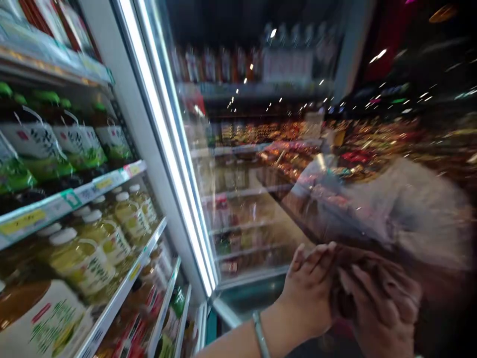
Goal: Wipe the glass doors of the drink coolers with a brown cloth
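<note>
My left hand (308, 292), with a pale green bangle (261, 334) at its wrist, is in front of the cooler's glass door (257, 238). Its fingers are bent and close to a bunched dark brown cloth (359, 254). Beside it, my right hand (383, 301) has its fingers curled into the same cloth. Both hands seem to grip the cloth between them, low at the right of the view. Motion blur hides the exact hold of the fingertips and whether the cloth touches the glass.
Shelves of drinks fill the cooler at left: green-capped bottles (76, 132) above, white-capped yellow jugs (84, 258) below. A bright light strip (169, 144) runs down the frame. Blurred reflections of store displays and a pale-clothed person (413, 214) cross the glass.
</note>
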Available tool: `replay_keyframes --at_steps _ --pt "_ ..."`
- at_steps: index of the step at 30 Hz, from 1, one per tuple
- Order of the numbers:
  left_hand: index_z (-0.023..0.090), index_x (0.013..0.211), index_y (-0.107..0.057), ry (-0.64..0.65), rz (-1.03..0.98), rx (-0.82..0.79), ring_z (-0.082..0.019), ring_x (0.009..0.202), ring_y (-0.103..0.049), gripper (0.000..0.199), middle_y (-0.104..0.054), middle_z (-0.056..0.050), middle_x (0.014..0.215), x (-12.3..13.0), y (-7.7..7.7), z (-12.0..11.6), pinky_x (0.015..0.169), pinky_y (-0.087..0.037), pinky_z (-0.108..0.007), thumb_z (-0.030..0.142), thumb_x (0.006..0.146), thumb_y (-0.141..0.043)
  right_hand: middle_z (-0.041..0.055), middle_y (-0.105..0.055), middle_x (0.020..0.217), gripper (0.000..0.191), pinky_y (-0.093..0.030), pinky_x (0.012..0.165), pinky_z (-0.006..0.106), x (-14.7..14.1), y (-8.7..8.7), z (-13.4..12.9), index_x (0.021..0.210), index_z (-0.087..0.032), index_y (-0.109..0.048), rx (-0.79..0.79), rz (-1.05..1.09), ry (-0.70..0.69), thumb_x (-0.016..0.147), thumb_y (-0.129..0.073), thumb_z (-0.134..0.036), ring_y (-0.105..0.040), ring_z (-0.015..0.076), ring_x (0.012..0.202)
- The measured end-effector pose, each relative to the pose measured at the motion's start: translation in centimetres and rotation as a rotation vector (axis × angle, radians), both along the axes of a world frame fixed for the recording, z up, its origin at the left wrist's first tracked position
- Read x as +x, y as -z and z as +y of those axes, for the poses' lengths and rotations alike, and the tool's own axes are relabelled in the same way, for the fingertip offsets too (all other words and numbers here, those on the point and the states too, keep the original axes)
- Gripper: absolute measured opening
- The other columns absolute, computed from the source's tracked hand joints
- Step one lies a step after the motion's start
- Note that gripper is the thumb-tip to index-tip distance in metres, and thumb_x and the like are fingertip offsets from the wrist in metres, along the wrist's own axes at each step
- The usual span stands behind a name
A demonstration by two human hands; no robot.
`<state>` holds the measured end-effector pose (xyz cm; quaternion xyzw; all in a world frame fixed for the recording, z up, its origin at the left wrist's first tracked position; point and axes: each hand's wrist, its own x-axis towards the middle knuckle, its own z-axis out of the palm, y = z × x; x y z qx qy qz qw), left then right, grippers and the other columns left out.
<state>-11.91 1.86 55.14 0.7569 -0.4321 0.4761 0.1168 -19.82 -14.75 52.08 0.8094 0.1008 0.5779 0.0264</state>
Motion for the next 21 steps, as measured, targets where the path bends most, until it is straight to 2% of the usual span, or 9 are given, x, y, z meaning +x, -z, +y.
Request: replay_keyframes --at_steps 2,5,7,9,13,15,17,19,21 --pt "0.016 0.164 -0.038 0.004 -0.059 -0.034 -0.026 0.167 -0.012 0.073 -0.034 -0.007 0.172 2.1 -1.6 -0.3 0.137 0.004 -0.047 0.047 0.099 -0.053 0.0054 -0.070 0.131 0.066 -0.045 0.119 0.049 2.7 -3.7 -0.1 0.158 -0.036 -0.046 -0.005 -0.075 0.032 0.096 -0.063 -0.020 -0.061 0.0288 0.126" --pt "0.015 0.165 -0.036 -0.001 -0.117 -0.113 -0.026 0.167 -0.011 0.073 -0.031 -0.009 0.173 3.2 -6.7 -1.7 0.137 0.006 -0.047 0.045 0.100 -0.053 0.0061 -0.063 0.146 0.070 -0.042 0.123 0.054 3.9 -9.4 -0.4 0.160 -0.037 -0.043 -0.001 -0.167 0.057 0.095 -0.064 -0.024 -0.055 0.0333 0.136" --pt "0.012 0.165 -0.032 0.012 -0.146 -0.143 -0.026 0.167 -0.010 0.072 -0.029 -0.009 0.174 2.7 -9.6 -2.6 0.137 0.004 -0.048 0.042 0.102 -0.049 0.0060 -0.058 0.151 0.069 -0.040 0.125 0.056 3.3 -11.7 -1.0 0.160 -0.037 -0.044 -0.028 -0.225 0.088 0.095 -0.064 -0.025 -0.052 0.0341 0.140" --pt "0.009 0.165 -0.031 0.040 -0.182 -0.152 -0.027 0.167 -0.011 0.074 -0.030 -0.009 0.174 1.8 -11.0 -3.2 0.137 0.002 -0.046 0.041 0.101 -0.047 0.0052 -0.056 0.154 0.072 -0.040 0.125 0.058 2.5 -12.1 -1.5 0.161 -0.039 -0.041 -0.020 -0.259 0.111 0.094 -0.065 -0.024 -0.052 0.0350 0.141" --pt "0.009 0.163 -0.038 0.091 -0.269 -0.151 -0.025 0.167 -0.012 0.077 -0.039 -0.009 0.170 1.4 -10.7 -3.2 0.138 0.000 -0.040 0.046 0.097 -0.052 0.0092 -0.053 0.155 0.083 -0.043 0.122 0.067 2.1 -11.1 -1.4 0.164 -0.036 -0.035 0.005 -0.279 0.127 0.090 -0.066 -0.016 -0.050 0.0410 0.142" --pt "0.012 0.165 -0.035 0.098 -0.276 -0.147 -0.024 0.167 -0.011 0.076 -0.037 -0.007 0.171 2.1 -11.7 -3.0 0.138 0.002 -0.041 0.041 0.096 -0.053 0.0130 -0.054 0.154 0.084 -0.045 0.119 0.070 2.5 -12.5 -0.9 0.165 -0.031 -0.033 -0.026 -0.276 0.125 0.089 -0.065 -0.015 -0.050 0.0422 0.142" --pt "0.014 0.168 -0.027 0.103 -0.254 -0.154 -0.023 0.167 -0.009 0.077 -0.032 -0.005 0.173 2.8 -14.5 -3.1 0.138 0.005 -0.043 0.033 0.097 -0.051 0.0142 -0.056 0.151 0.080 -0.047 0.118 0.067 2.9 -16.2 -0.5 0.164 -0.027 -0.035 -0.065 -0.280 0.139 0.091 -0.064 -0.016 -0.049 0.0406 0.143" --pt "0.014 0.169 -0.020 0.121 -0.220 -0.179 -0.023 0.167 -0.006 0.077 -0.026 -0.006 0.175 3.3 -19.1 -3.6 0.138 0.004 -0.045 0.028 0.099 -0.048 0.0126 -0.058 0.151 0.067 -0.048 0.119 0.064 3.0 -21.7 -0.5 0.156 -0.026 -0.045 -0.118 -0.287 0.180 0.093 -0.063 -0.016 -0.048 0.0384 0.144" --pt "0.013 0.169 -0.019 0.154 -0.204 -0.192 -0.026 0.167 -0.004 0.074 -0.020 -0.009 0.177 3.3 -24.1 -4.4 0.138 -0.003 -0.052 0.028 0.101 -0.044 0.0118 -0.058 0.150 0.051 -0.046 0.120 0.064 2.8 -27.4 -0.8 0.145 -0.024 -0.056 -0.169 -0.332 0.229 0.094 -0.060 -0.015 -0.046 0.0383 0.144"
